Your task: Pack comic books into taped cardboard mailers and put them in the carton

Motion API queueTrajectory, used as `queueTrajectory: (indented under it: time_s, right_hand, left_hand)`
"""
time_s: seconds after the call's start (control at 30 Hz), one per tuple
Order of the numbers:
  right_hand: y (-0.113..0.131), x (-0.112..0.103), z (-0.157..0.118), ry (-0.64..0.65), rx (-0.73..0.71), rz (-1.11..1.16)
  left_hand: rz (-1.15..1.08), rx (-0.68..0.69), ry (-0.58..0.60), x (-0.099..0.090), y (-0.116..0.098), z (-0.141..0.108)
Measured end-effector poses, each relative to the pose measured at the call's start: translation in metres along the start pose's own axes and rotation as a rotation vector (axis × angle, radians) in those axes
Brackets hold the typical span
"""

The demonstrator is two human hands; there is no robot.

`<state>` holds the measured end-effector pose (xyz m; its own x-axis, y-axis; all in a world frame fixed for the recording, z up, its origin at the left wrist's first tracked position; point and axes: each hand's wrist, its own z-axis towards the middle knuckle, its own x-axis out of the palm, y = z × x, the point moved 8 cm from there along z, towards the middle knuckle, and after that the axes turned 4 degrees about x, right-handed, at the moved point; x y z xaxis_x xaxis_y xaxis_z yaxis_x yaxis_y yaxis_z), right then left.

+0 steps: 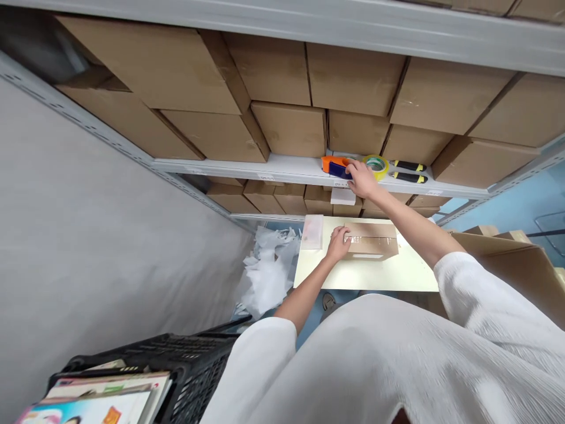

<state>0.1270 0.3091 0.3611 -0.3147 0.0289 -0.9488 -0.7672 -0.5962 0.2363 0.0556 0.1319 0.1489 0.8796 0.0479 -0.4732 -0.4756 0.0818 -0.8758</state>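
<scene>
The cardboard box (375,229) sits on my work surface (326,278), by the far edge, clear tape shining along its top seam and a white label on its near side. My left hand (339,243) lies over its left end, fingertips on the top; I cannot tell whether they grip or only rest. My right hand (362,178) is up at the front edge of the shelf (291,168), fingers touching the right end of an orange and dark blue tape dispenser (332,165); whether they close round it, I cannot tell. Just right of that hand lie a yellow tape roll (384,169) and two black-and-yellow tools (409,177). A pale flat packet (313,231) covers the surface's far left corner. Crumpled white wrapping (267,268) heaps beyond the left edge.
</scene>
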Motion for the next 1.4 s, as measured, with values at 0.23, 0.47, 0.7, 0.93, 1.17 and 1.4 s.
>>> queueTrajectory:
  time_s: [0.23, 0.47, 0.7, 0.93, 1.17, 1.4]
  right_hand:
    - [-0.004, 0.017, 0.021, 0.111, 0.135, -0.058]
    - [-0.002, 0.000, 0.005, 0.038, 0.026, 0.123]
    - [-0.048, 0.005, -0.094, 0.211, 0.147, 0.733]
    - [-0.077, 0.028, -0.198, 0.350, 0.314, 0.779]
    - [-0.078, 0.048, -0.220, 0.358, 0.398, 0.762]
    - [-0.076, 0.048, -0.217, 0.360, 0.347, 0.711]
  left_hand:
    - [-0.009, -0.013, 0.010, 0.003, 0.000, -0.001]
    - [-0.014, -0.016, 0.021, 0.003, 0.001, -0.001]
    - [-0.052, -0.010, 0.031, 0.001, 0.002, -0.001]
    - [-0.046, 0.006, 0.024, -0.001, 0.003, -0.002]
    - [-0.029, -0.006, 0.031, -0.003, 0.003, -0.003]
    - [0.077, 0.017, -0.065, -0.024, -0.031, 0.004]
